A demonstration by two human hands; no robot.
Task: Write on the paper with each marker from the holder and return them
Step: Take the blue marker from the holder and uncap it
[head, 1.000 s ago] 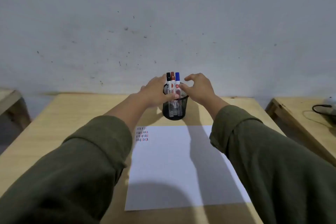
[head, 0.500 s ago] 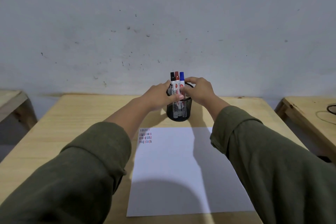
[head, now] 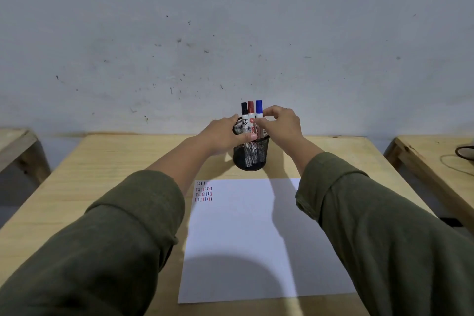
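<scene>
A black mesh holder stands on the wooden table behind a white paper. Three markers stand upright in it: black-capped, red-capped and blue-capped. My left hand wraps the holder's left side, thumb across its front rim. My right hand pinches the blue marker just below its cap, thumb and forefinger closed on the barrel. Small rows of black, red and blue strokes mark the paper's top left corner.
A grey wall rises right behind the table. A second wooden table at the right carries a dark cable. Part of another wooden bench shows at the left.
My right hand has closed its thumb and forefinger on the blue marker. My left hand keeps its hold on the holder. The camera has shifted slightly.
</scene>
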